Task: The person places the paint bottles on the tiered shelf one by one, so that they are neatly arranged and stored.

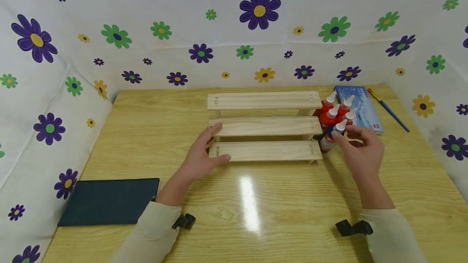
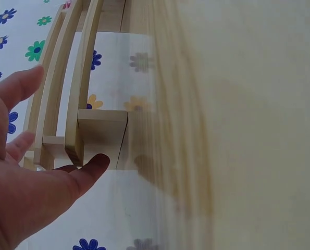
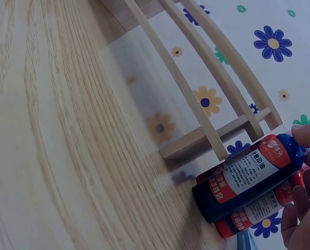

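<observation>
Left hand (image 1: 199,155) is at the left end of the pale wooden three-tier stepped rack (image 1: 265,126), thumb against the lowest tier, index finger on the middle one; fingers spread and fairly straight, not clenched. Rack stands near the middle of the back edge of the wood-grain bench (image 1: 300,206), tiers running parallel to that edge. Right hand (image 1: 365,151) pinches the dark-blue plastic bottle with white nozzle cap (image 3: 243,179) near its top, thumb on one side, fingers on the other. Bottle is just beside the right end of the rack's lower tiers; can't tell if its base touches the bench. Four red plastic bottles with white nozzle caps (image 1: 329,117) stand clustered right behind it. Blue-and-white printed box (image 1: 360,108) lies near the back right corner, slim blue-handled paintbrush (image 1: 389,111) between it and the right edge. Dark flat rectangular notebook (image 1: 109,202) lies along the left edge. White flower-print cloth (image 1: 135,3) hangs behind the back edge.
</observation>
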`<state>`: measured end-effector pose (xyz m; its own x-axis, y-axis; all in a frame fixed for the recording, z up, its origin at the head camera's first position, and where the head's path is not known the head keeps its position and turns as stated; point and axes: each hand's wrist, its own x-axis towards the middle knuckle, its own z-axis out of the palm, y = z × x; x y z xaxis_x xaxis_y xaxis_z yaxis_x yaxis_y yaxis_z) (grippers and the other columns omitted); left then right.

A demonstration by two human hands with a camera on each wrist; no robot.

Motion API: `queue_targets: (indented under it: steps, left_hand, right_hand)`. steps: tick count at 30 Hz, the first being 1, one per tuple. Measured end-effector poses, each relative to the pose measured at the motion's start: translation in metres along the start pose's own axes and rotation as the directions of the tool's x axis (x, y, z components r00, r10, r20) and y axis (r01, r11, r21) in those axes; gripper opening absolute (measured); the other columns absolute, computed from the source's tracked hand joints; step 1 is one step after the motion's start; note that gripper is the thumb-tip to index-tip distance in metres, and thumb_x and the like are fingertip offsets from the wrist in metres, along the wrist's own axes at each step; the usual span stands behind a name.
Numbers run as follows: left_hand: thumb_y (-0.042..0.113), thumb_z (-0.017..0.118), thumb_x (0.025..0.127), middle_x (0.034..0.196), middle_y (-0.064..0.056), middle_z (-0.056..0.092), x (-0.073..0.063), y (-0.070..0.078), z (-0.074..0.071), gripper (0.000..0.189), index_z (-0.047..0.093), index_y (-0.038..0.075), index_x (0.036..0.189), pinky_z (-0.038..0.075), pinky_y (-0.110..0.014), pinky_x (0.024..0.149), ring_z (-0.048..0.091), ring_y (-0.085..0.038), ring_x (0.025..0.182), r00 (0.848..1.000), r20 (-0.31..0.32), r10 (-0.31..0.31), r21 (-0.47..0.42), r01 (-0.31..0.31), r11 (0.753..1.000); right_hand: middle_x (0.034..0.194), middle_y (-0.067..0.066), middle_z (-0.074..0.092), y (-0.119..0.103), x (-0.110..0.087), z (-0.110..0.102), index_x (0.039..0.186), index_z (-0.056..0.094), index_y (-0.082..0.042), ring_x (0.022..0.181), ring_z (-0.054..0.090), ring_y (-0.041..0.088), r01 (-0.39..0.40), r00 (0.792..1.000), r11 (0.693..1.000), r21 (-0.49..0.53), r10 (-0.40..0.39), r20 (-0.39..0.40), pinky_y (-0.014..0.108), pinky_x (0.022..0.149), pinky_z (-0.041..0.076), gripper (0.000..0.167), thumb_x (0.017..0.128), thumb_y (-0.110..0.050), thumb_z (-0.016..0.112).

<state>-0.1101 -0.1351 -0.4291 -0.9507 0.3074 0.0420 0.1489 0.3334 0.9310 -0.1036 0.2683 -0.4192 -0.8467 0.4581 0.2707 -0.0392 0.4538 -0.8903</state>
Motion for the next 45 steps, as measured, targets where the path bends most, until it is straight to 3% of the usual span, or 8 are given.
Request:
queue_targets:
  steps: [7,11,18,27,33,38,45]
  left_hand:
    - [0.006,0.076,0.089,0.159,-0.006,0.03,0.001,-0.001,0.001,0.082,0.032,0.017,0.157,0.026,-0.049,0.113,0.028,-0.027,0.143,0.999,-0.005,0.037,0.013,-0.037,0.999]
    - [0.0,0.074,0.089,0.158,-0.008,0.031,0.001,-0.003,0.001,0.08,0.033,0.014,0.157,0.027,-0.051,0.112,0.03,-0.029,0.142,0.998,-0.014,0.057,0.017,-0.056,0.998]
    - [-0.002,0.073,0.09,0.159,-0.005,0.029,0.001,-0.004,0.002,0.079,0.034,0.015,0.157,0.027,-0.05,0.112,0.027,-0.027,0.144,0.999,-0.018,0.035,0.02,-0.035,0.999]
    - [-0.007,0.069,0.089,0.162,-0.003,0.023,0.001,-0.004,0.003,0.082,0.033,0.022,0.157,0.032,-0.054,0.108,0.026,-0.031,0.144,1.0,0.0,-0.028,-0.076,0.028,0.997]
    - [-0.01,0.065,0.091,0.162,0.0,0.02,0.0,-0.005,0.003,0.08,0.034,0.024,0.156,0.036,-0.053,0.105,0.027,-0.031,0.143,0.998,0.012,-0.056,-0.113,0.057,0.992]
    - [-0.013,0.062,0.092,0.161,-0.001,0.023,0.002,-0.006,0.003,0.077,0.036,0.023,0.155,0.039,-0.053,0.101,0.03,-0.034,0.141,0.998,0.005,-0.061,-0.124,0.061,0.99]
    - [-0.014,0.06,0.092,0.161,0.0,0.024,0.002,-0.003,0.002,0.076,0.036,0.023,0.154,0.039,-0.054,0.101,0.032,-0.035,0.14,0.998,0.002,-0.071,-0.136,0.07,0.988]
  right_hand:
    - [0.1,-0.007,0.064,-0.003,-0.002,0.003,0.105,0.069,-0.003,0.095,0.058,0.007,-0.023,1.0,1.0,-0.02,0.023,0.014,0.015,0.075,0.046,0.029,0.085,-0.02,0.082]
    - [0.099,-0.007,0.065,-0.006,-0.003,0.005,0.11,0.07,-0.001,0.094,0.059,0.008,-0.005,1.0,1.0,-0.011,0.006,0.022,0.015,0.075,0.047,0.034,0.085,-0.019,0.083]
    - [0.103,-0.007,0.066,-0.006,-0.006,0.007,0.116,0.07,-0.002,0.095,0.059,0.007,-0.043,0.998,0.998,-0.054,0.045,0.033,0.015,0.077,0.048,0.042,0.084,-0.026,0.083]
    - [0.104,-0.008,0.065,-0.002,-0.006,0.006,0.116,0.072,-0.003,0.093,0.062,0.004,-0.014,0.999,1.0,0.006,0.014,0.031,0.012,0.071,0.049,0.034,0.086,-0.018,0.081]
    - [0.099,-0.011,0.066,-0.002,-0.008,0.001,0.114,0.073,0.0,0.089,0.063,0.002,0.034,0.999,0.999,0.021,-0.034,0.026,0.013,0.074,0.049,0.03,0.087,-0.011,0.079]
    - [0.102,-0.01,0.066,-0.005,-0.009,-0.006,0.117,0.072,-0.001,0.092,0.063,0.003,0.003,0.999,1.0,0.027,-0.004,0.043,0.013,0.076,0.049,0.03,0.089,-0.011,0.077]
    - [0.104,-0.005,0.067,-0.015,-0.009,-0.017,0.118,0.072,0.001,0.093,0.065,0.007,-0.029,0.998,0.99,0.135,0.021,0.055,0.014,0.072,0.051,0.029,0.089,-0.001,0.074]
